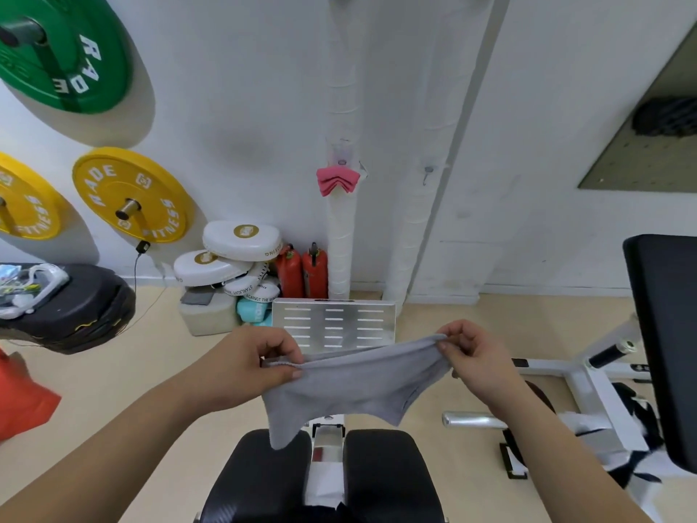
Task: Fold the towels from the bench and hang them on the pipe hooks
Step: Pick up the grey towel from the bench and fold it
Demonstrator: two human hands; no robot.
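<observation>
A grey towel [350, 386] hangs stretched between both hands above the black padded bench [381, 473]. My left hand [260, 356] pinches its left end, my right hand [471, 356] pinches its right end. The cloth sags below in a loose fold. A folded pink towel [336, 181] hangs from a hook on the left white wrapped pipe [341, 235]. The right white pipe [418, 220] carries a bare hook [427, 172].
Green and yellow weight plates [130, 194] hang on the wall at left. White boxing pads [241, 241] and red fire extinguishers [301, 273] stand by the pipes. A metal footplate [333, 322] lies ahead. A second bench [663, 334] stands at right, a black stack [71, 307] at left.
</observation>
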